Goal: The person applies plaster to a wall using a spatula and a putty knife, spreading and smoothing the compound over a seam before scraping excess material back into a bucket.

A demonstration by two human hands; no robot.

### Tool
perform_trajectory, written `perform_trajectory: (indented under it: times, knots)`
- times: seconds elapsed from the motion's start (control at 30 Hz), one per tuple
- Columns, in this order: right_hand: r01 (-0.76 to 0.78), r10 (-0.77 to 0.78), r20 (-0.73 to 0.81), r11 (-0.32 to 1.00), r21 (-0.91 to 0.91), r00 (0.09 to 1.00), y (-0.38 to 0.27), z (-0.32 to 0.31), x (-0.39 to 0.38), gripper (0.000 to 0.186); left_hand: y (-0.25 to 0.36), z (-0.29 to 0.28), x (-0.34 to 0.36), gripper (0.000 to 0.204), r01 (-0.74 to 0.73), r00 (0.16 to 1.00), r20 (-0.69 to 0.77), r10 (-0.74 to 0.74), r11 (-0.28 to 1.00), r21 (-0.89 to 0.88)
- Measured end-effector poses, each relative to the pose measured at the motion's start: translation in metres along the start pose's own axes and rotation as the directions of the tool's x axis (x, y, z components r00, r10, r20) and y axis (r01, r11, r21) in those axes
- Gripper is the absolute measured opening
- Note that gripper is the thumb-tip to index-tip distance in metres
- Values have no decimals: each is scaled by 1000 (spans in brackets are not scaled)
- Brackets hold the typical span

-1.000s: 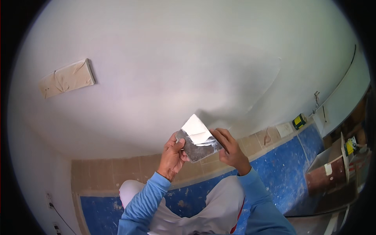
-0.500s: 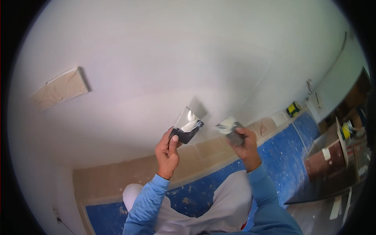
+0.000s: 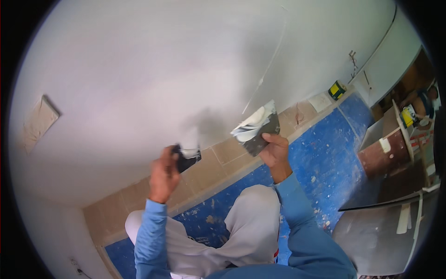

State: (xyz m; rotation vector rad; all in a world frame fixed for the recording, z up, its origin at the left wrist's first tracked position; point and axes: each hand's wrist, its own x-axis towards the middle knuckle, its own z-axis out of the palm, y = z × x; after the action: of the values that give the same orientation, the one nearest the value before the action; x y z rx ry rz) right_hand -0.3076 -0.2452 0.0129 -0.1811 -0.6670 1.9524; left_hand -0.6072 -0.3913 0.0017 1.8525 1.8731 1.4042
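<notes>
My left hand is closed on a putty knife with a dark grip part and a light blade carrying white filler; motion blurs it. To its right, my right hand grips a broad grey scraper, thumb on its face. A thick heap of white filler lies along the scraper's upper left edge. The two tools are apart, both in front of the white wall. A thin raised white streak runs up the wall above the scraper.
A paper-covered box sticks out of the wall at left. Blue paint-spotted sheeting covers the floor beside the tan tile strip. A yellow and dark tin stands by the wall at right, near a reddish-brown board. Another person is at far right.
My left hand has moved left and slightly down with its putty knife. The right hand's scraper is raised and turned, showing its filler. The view has shifted, bringing the wall streak into sight.
</notes>
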Motion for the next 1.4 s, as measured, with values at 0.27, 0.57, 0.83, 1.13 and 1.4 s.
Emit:
perform_trajectory:
  times: [0.27, 0.57, 0.83, 1.13, 1.4]
  knots:
    - [4, 77, -294, 964, 265, 953, 54, -252, -11, 56, 13, -161, -54, 34, 369, 774, -257, -579, 742, -560]
    - [-128, 391, -614, 895, 427, 685, 152, -322, 27, 43, -21, -214, -125, 27, 410, 666, -319, -674, 688, -599]
    - [-129, 386, -744, 916, 381, 546, 145, -328, 64, 45, -22, -200, -119, 24, 407, 607, -353, -712, 659, -632]
    - [-178, 414, -714, 906, 385, 564, 136, -349, 64, 42, -25, -186, -102, 17, 437, 720, -164, -675, 623, -649]
    - [-97, 320, -676, 933, 347, 663, 152, -374, 87, 34, -33, -170, -94, 24, 396, 710, -242, -661, 660, -639]
